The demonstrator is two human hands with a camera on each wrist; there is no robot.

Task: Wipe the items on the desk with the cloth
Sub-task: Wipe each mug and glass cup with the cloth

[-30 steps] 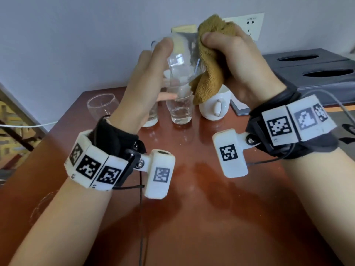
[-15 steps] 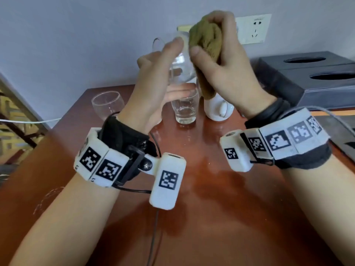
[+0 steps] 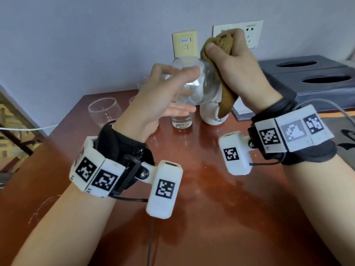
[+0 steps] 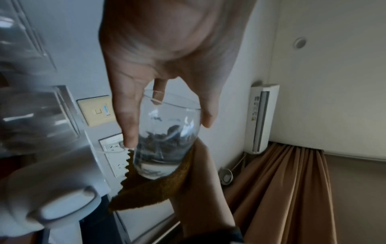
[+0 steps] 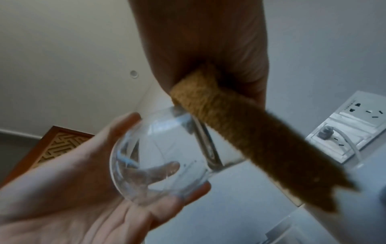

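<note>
My left hand (image 3: 169, 89) holds a clear round glass (image 3: 199, 83) tipped on its side above the desk, thumb on top and fingers under it. In the left wrist view the glass (image 4: 167, 140) sits between my fingers with its base against the cloth (image 4: 154, 189). My right hand (image 3: 230, 60) grips a bunched brown cloth (image 3: 221, 73) and presses it on the glass's base end. From the right wrist, the cloth (image 5: 240, 132) hangs from my fist across the glass (image 5: 158, 156), which lies in my left palm (image 5: 73, 189).
On the red-brown desk (image 3: 201, 189) stand a stemless glass (image 3: 104, 110) at the left, a small tumbler (image 3: 181, 120) and a white mug (image 3: 211, 114) behind my hands. A dark box with oval openings (image 3: 311, 79) sits at the right. Wall sockets (image 3: 249, 33) lie behind.
The glass has been tilted from nearly upright onto its side and lowered. My right hand with the cloth has shifted from the glass's side to its base end.
</note>
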